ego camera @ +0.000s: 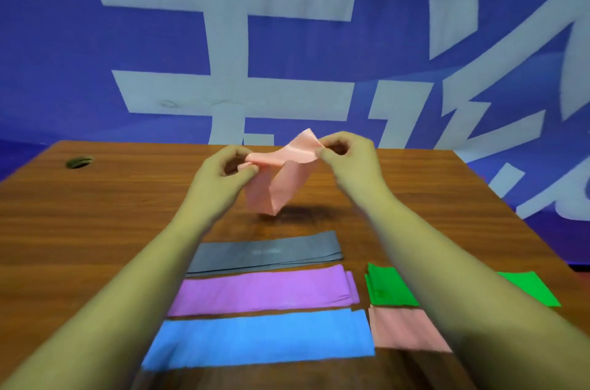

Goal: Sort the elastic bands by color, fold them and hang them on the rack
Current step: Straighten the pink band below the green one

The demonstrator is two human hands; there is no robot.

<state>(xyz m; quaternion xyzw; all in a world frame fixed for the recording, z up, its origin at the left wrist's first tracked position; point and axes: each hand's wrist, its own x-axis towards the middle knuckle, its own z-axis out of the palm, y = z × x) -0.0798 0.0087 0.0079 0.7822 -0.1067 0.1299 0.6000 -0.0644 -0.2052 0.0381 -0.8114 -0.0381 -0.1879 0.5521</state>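
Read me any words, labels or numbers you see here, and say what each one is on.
Blue backdrop: large white characters, cut off by the frame edges, not readable whole.
Grey elastic band: small pale print at its middle, too blurred to read.
Nothing else bears text.

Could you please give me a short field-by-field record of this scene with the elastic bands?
held: pink band, above the table, drooping between the hands
left hand: pinches one end
right hand: pinches the other end
flat, far to near: grey band, purple band, blue band
flat at right: green band, then a second pink band nearer
rack: not in view
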